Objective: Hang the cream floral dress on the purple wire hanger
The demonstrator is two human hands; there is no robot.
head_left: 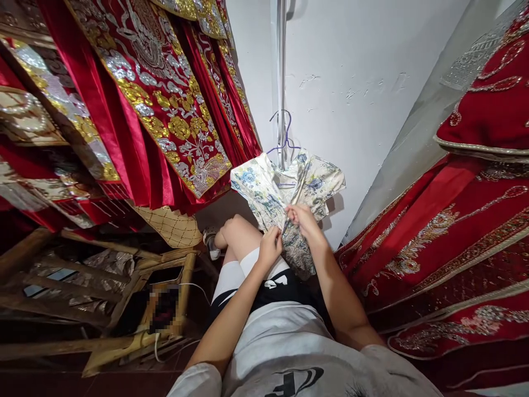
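A short-sleeved floral blouse [258, 182], cream with blue and green print, hangs on a purple hanger [286, 138] in front of me. My right hand [301, 218] pinches the edge of its front opening, just below the neckline. Lower and to the left, my left hand [271, 244] is closed on the other side of the front edge. The cloth between the two hands is gathered and creased. Below them the blouse's lower part falls in folds toward my lap. Whether any button sits between my fingers is hidden.
Red embroidered garments [177, 110] hang on the left, and more red beaded garments [421, 242] on the right. A metal pole [281, 66] runs up the white wall [351, 55] behind the hanger. At lower left stands a wooden chair [188, 298] with a white cable [198, 286].
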